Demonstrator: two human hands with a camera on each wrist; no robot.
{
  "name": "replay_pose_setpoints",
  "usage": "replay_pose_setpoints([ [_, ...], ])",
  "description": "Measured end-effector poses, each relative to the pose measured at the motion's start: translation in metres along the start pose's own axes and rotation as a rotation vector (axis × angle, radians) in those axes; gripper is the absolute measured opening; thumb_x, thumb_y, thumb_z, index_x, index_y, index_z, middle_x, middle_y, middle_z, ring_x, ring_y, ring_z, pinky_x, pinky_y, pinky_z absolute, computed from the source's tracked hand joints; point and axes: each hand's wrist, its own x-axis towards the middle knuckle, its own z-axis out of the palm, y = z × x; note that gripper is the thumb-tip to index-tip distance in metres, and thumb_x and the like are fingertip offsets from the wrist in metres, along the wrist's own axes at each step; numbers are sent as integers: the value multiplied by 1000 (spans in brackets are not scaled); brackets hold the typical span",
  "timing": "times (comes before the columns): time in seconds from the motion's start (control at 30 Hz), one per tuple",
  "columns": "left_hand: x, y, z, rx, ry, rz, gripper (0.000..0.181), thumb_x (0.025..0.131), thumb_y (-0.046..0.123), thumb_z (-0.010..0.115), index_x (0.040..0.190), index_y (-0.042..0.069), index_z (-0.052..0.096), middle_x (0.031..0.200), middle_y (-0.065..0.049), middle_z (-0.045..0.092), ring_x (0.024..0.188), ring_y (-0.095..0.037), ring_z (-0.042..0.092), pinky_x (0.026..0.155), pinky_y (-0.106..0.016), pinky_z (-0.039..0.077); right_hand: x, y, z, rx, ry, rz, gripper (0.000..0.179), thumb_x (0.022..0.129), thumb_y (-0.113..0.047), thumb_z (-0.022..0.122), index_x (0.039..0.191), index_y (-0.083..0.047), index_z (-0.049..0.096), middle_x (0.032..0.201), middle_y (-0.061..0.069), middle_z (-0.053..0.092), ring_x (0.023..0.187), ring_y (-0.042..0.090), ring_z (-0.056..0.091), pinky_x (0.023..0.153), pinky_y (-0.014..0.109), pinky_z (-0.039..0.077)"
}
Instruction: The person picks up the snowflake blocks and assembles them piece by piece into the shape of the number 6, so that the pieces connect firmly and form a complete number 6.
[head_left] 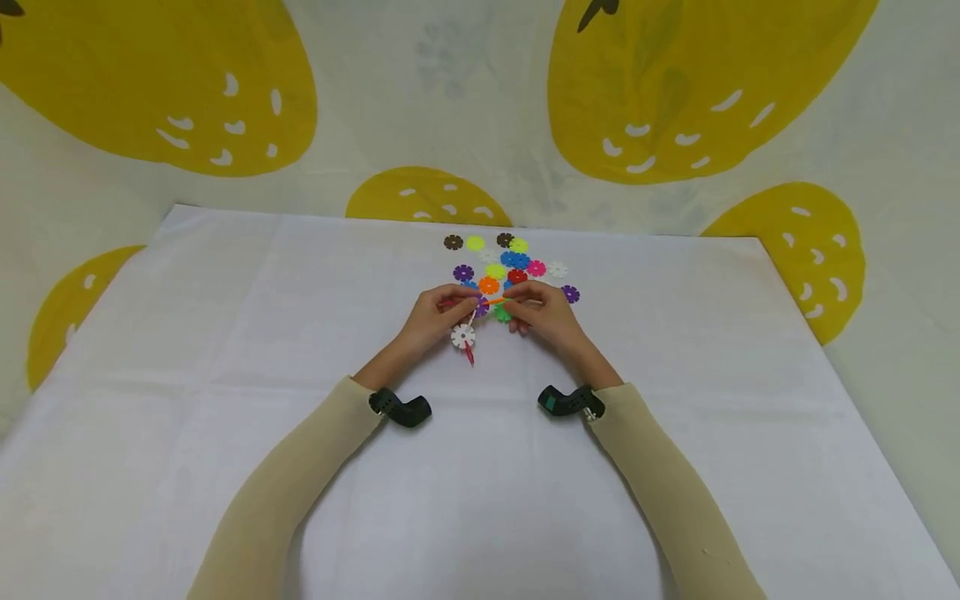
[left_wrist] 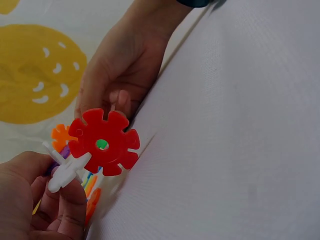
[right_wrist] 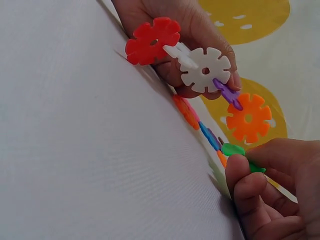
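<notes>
Between the hands is a linked chain of slotted snowflake discs: a red disc (right_wrist: 150, 42), white discs (right_wrist: 192, 75), a purple disc (right_wrist: 228, 95) and an orange disc (right_wrist: 248, 119) joined by their slots. My left hand (head_left: 433, 317) pinches this chain around its white and purple part, and the red end hangs toward the person. My right hand (head_left: 546, 315) holds a green disc (right_wrist: 256, 168) between thumb and fingers. In the right wrist view the green disc sits close below the orange one, its slot partly hidden by the fingertips.
Loose snowflake discs lie in a cluster beyond the hands, among them a yellow disc (head_left: 475, 243), a pink disc (head_left: 536, 268), a brown disc (head_left: 453, 242) and a purple disc at the right. They rest on a white-covered table (head_left: 480, 500), with a patterned cloth (head_left: 420, 100) behind.
</notes>
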Motion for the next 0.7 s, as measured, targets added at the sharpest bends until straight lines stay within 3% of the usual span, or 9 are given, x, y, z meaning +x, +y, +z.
replay_pose_setpoints([
  [0.27, 2, 0, 0, 20, 3, -10, 26, 96, 12, 62, 114, -6, 65, 96, -18, 68, 71, -7, 60, 68, -17, 51, 0, -2, -3, 136, 91, 82, 27, 93, -16, 67, 116, -2, 61, 94, 9, 64, 60, 13, 63, 58, 19, 51],
  [0.53, 2, -1, 1, 35, -6, -22, 25, 96, 11, 62, 115, -6, 65, 96, -18, 68, 71, -8, 60, 68, -17, 51, 1, 0, -4, 282, 135, 7, 21, 94, -11, 65, 110, 1, 58, 78, 4, 62, 54, 12, 58, 55, 19, 48],
  [0.7, 2, -1, 0, 34, -25, -22, 26, 96, 11, 61, 116, -6, 64, 98, -20, 68, 72, -8, 61, 70, -18, 52, 2, 0, -2, 320, 116, 38, 19, 94, -10, 65, 110, -1, 59, 84, 4, 64, 57, 13, 60, 58, 19, 50],
])
